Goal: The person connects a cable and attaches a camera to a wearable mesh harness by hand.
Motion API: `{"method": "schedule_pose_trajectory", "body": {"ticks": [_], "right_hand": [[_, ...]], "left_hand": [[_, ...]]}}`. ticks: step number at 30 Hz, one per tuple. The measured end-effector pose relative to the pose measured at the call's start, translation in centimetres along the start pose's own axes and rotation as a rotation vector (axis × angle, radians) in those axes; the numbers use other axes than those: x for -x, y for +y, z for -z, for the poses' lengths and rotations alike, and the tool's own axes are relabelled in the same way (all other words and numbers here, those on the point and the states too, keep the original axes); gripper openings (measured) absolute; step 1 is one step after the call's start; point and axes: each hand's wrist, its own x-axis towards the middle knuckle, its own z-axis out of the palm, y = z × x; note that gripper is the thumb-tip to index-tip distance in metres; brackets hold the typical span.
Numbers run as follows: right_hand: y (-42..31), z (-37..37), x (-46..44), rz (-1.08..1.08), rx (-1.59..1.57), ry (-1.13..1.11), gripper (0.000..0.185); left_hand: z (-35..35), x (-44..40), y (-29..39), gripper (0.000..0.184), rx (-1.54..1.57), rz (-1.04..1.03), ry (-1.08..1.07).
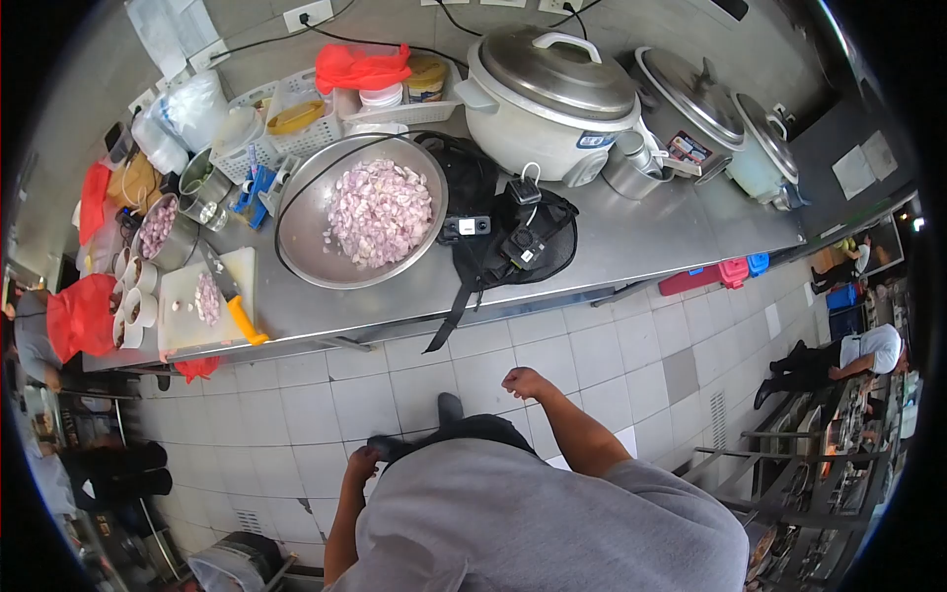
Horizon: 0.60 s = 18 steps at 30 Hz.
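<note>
My right hand (pixel 526 383) hangs over the tiled floor in front of the counter, its fingers loosely curled with nothing visible in them. Low at my side is my left hand (pixel 362 462), dark and small, its fingers hard to make out. Both hands are away from the counter. A large steel bowl of chopped onions (pixel 380 212) stands on the steel counter (pixel 631 232). To its left, a knife with a yellow handle (pixel 247 321) lies on a white cutting board (pixel 178 291), beside a small pile of chopped onion (pixel 207 298).
A black bag with camera devices (pixel 523 247) lies right of the bowl. Farther right are a large rice cooker (pixel 552 109) and two more cookers. Baskets (pixel 296 118), a pot (pixel 163 237) and white cups (pixel 138 308) stand left. Other people (pixel 868 350) stand at the sides.
</note>
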Motion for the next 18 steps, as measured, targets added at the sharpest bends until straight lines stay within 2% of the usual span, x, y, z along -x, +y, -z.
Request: {"method": "schedule_pose_trajectory", "body": {"ticks": [2,5,8,10,11,12,15,17,18], "right_hand": [[-0.3,0.1,0.4,0.004,0.017,0.018,0.028],[0.4,0.0,-0.1,0.010,0.053,0.010,0.032],[0.2,-0.2,0.0,0.004,0.052,0.023,0.031],[-0.2,-0.7,0.6,0.012,0.037,0.040,0.029],[-0.5,-1.0,0.9,0.017,0.020,0.046,0.028],[-0.8,-1.2,1.1,0.022,0.018,0.060,0.028],[-0.7,-3.0,2.2,0.037,-0.003,0.089,0.027],[-0.3,-4.2,3.6,0.041,-0.041,0.091,0.028],[0.2,-4.9,3.9,0.055,-0.016,0.069,0.029]], "left_hand": [[-0.6,0.5,0.4,0.029,0.017,0.070,0.021],[-1.5,-0.4,-2.9,0.030,0.131,-0.001,0.025],[-1.4,-0.1,-2.5,0.028,0.109,-0.101,0.044],[-1.3,0.1,-2.6,0.028,0.149,0.020,0.020],[-1.1,0.0,-2.6,0.028,0.147,0.005,0.017],[-1.1,-0.9,-4.8,0.027,0.082,-0.137,-0.007],[-0.8,-1.6,-8.4,0.027,-0.006,-0.354,-0.054],[-0.2,-1.2,-9.4,0.027,-0.025,-0.441,-0.087],[0.4,-0.7,-9.5,0.027,-0.053,-0.400,-0.102]]}}
